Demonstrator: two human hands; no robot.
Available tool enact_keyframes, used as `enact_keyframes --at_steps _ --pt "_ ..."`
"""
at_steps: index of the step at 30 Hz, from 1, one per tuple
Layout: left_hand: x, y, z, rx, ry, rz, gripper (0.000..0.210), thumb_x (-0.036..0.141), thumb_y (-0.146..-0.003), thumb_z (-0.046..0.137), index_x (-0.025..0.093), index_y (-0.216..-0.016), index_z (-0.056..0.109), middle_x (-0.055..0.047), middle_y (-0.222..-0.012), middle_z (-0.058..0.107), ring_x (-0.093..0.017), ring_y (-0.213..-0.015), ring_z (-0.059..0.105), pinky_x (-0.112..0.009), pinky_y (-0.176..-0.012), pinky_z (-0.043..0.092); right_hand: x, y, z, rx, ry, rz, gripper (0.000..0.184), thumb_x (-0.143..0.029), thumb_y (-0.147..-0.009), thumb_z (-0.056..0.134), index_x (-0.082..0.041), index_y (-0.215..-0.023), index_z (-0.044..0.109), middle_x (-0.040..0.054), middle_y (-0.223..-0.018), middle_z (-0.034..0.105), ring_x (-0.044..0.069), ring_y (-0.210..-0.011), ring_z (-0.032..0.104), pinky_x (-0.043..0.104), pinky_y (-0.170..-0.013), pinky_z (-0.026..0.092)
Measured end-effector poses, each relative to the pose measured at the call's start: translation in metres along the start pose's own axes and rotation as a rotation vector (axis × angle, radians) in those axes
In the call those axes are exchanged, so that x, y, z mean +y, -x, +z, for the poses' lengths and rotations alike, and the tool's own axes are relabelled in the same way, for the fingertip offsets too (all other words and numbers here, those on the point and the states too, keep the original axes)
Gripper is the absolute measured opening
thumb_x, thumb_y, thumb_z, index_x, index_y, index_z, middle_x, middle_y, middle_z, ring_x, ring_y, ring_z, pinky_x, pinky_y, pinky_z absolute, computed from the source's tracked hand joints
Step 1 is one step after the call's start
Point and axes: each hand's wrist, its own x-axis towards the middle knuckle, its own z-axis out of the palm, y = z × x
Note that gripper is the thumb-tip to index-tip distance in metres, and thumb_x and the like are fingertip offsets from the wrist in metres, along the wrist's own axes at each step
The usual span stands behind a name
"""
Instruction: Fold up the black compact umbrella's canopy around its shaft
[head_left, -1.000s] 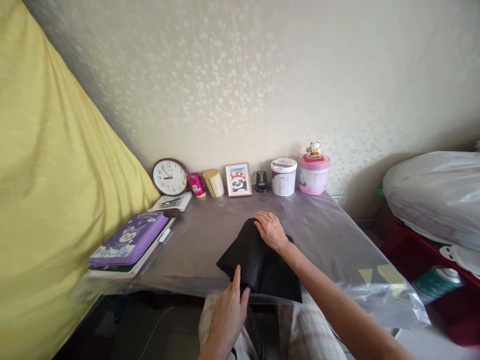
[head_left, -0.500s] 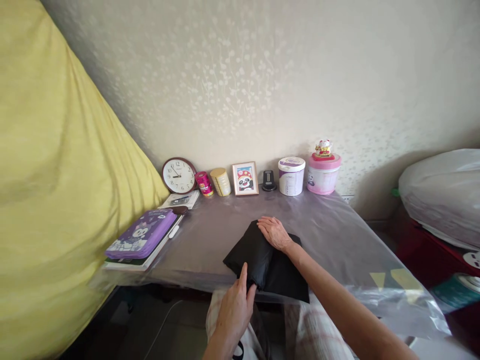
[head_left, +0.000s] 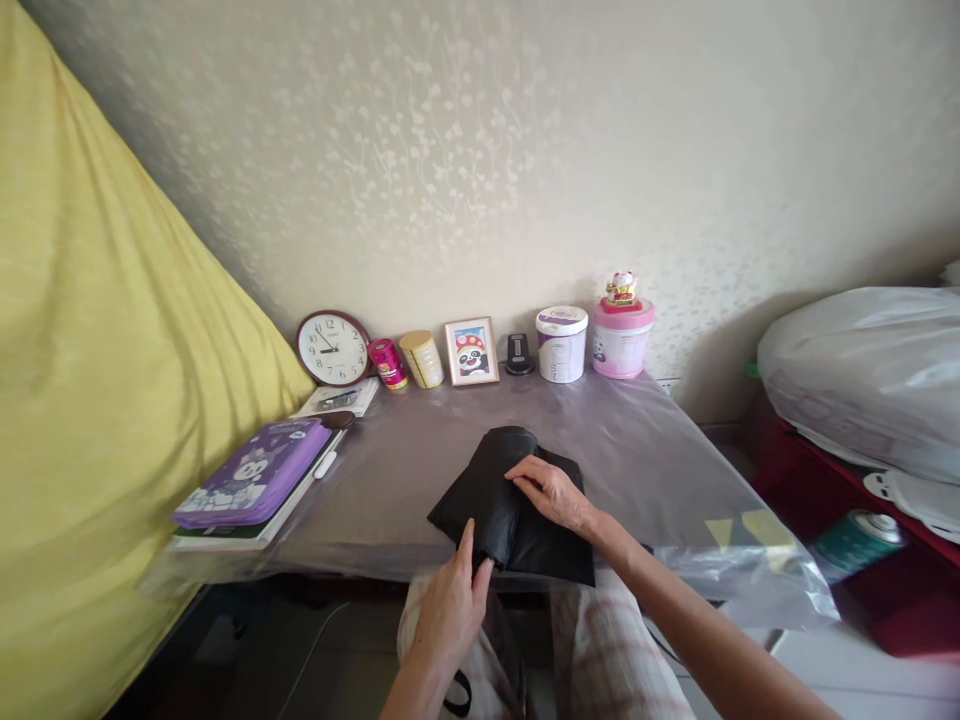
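A black folded sheet (head_left: 491, 490) of thin, slightly shiny material lies at the table's near edge, with a thick rolled or folded part on top and flat corners to both sides. My left hand (head_left: 454, 600) grips its near end, index finger stretched along the top and thumb at the edge. The remaining left fingers are partly hidden. My right hand (head_left: 551, 490) rests on the right side of the raised fold, its fingers bent together and pinching at the material.
The table (head_left: 390, 480) has a clear plastic cover. At left lie a purple case (head_left: 259, 470) and books. Along the wall stand a clock (head_left: 334, 348), pink can (head_left: 388, 364), yellow-lidded jar (head_left: 422, 360), panda picture (head_left: 472, 352), white tub (head_left: 562, 345) and pink tub (head_left: 622, 340).
My right hand has drawn back from the far end of the black sheet and its fingers have curled together. The left hand keeps its hold. The whole view has shifted slightly.
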Motion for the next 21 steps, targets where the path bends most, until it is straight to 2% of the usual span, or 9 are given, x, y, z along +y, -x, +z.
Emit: enact_keyframes --at_steps 2,4,8,10,12,16,18,21 --pt "0.0 0.0 0.001 -0.005 -0.015 -0.01 0.052 0.032 -0.093 0.033 0.016 -0.142 0.022 -0.011 -0.119 0.061 -0.019 -0.102 0.061 -0.024 -0.08 0.044 0.006 -0.01 0.001 0.064 0.023 -0.001 0.024 -0.018 -0.086 0.044 -0.02 -0.1 0.062 0.0073 -0.102 0.062 0.017 -0.096 0.058 0.032 -0.088 0.046" --pt "0.001 0.001 0.001 -0.012 -0.045 -0.021 0.052 0.032 -0.093 0.033 0.016 -0.142 0.022 -0.011 -0.117 0.062 -0.02 -0.099 0.062 -0.025 -0.077 0.045 0.016 -0.015 -0.004 0.148 0.038 0.064 0.024 -0.017 -0.083 0.045 -0.019 -0.1 0.062 0.0087 -0.106 0.061 0.018 -0.1 0.058 0.034 -0.091 0.045" --pt "0.002 0.001 0.0 0.001 -0.079 -0.006 0.051 0.031 -0.094 0.031 0.013 -0.142 0.023 -0.011 -0.114 0.063 -0.02 -0.097 0.063 -0.025 -0.077 0.044 0.033 0.001 -0.031 0.284 0.088 0.354 0.025 -0.018 -0.082 0.044 -0.018 -0.1 0.062 0.0091 -0.102 0.064 0.018 -0.089 0.062 0.034 -0.083 0.049" --pt "0.002 0.001 0.001 0.004 -0.074 -0.004 0.052 0.031 -0.094 0.031 0.013 -0.142 0.022 -0.011 -0.113 0.064 -0.02 -0.097 0.063 -0.024 -0.077 0.044 0.037 0.019 -0.045 0.302 0.167 0.504 0.025 -0.018 -0.08 0.046 -0.017 -0.098 0.062 0.0098 -0.099 0.066 0.02 -0.087 0.063 0.035 -0.083 0.048" --pt "0.001 0.001 0.001 0.006 -0.067 -0.005 0.052 0.031 -0.094 0.031 0.014 -0.142 0.022 -0.011 -0.112 0.064 -0.02 -0.096 0.063 -0.024 -0.076 0.044 0.037 0.035 -0.054 0.279 0.156 0.659 0.023 -0.018 -0.079 0.048 -0.016 -0.097 0.062 0.0092 -0.088 0.067 0.021 -0.085 0.064 0.034 -0.079 0.05" --pt "0.0 0.001 0.002 0.004 -0.057 -0.007 0.052 0.032 -0.094 0.032 0.015 -0.142 0.022 -0.01 -0.112 0.065 -0.02 -0.094 0.064 -0.023 -0.073 0.043 0.027 0.049 -0.056 0.241 -0.244 0.94 0.024 -0.021 -0.079 0.05 -0.016 -0.1 0.06 0.0056 -0.076 0.066 0.017 -0.072 0.064 0.025 -0.056 0.052" --pt "0.0 0.002 0.002 0.002 -0.053 -0.011 0.052 0.032 -0.094 0.031 0.016 -0.142 0.021 -0.01 -0.112 0.064 -0.019 -0.094 0.064 -0.023 -0.073 0.043 0.02 0.047 -0.052 0.262 -0.433 0.974 0.023 -0.025 -0.079 0.054 -0.016 -0.099 0.06 0.0033 -0.074 0.064 0.015 -0.068 0.062 0.022 -0.051 0.051" --pt "0.001 0.002 0.001 0.0 -0.058 -0.012 0.052 0.032 -0.094 0.031 0.016 -0.142 0.021 -0.01 -0.111 0.065 -0.02 -0.095 0.064 -0.023 -0.073 0.043 0.008 0.042 -0.046 0.311 -0.585 0.95 0.023 -0.031 -0.079 0.055 -0.016 -0.096 0.06 -0.0004 -0.067 0.06 0.011 -0.06 0.058 0.019 -0.049 0.049"
